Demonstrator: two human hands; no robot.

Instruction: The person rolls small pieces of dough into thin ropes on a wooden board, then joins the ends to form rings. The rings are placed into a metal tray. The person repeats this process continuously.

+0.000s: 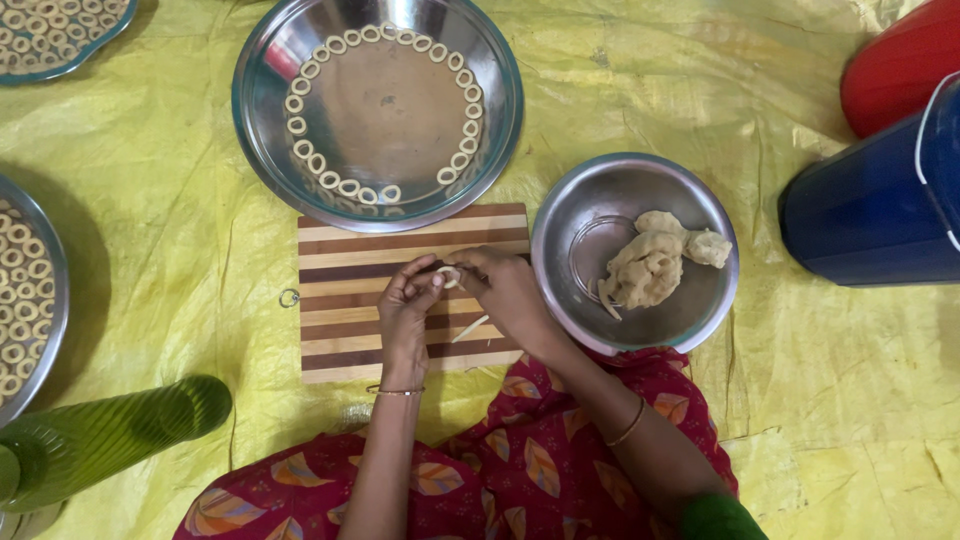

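I have both hands at the centre of the frame, over the striped wooden board [340, 290]. My left hand [405, 310] and my right hand [505, 290] meet fingertip to fingertip, and between them they pinch a small ring of dough [449, 277]; neither hand is loose, both are closed on that little loop. The ring sits just above the board's middle stripes, a shade nearer my right hand's fingers than my left palm. Its opening looks turned toward the camera, though it is too small to be sure.

Just below my right hand lies a thin strip of dough [469, 329] on the board, its long axis running from lower left up to upper right, pointing toward my right wrist. My right hand is the nearer to it.

Straight up the frame from my hands, touching the board's upper edge, is the large steel plate [262, 60], with dough rings [300, 125] lined round its inner rim and its middle bare. To the right, just beside the board, the small steel bowl [560, 215] holds the lump of dough [650, 265]. The board's left half is open room. At the left edge a second plate [55, 300] carries many rings, well apart from my hands.
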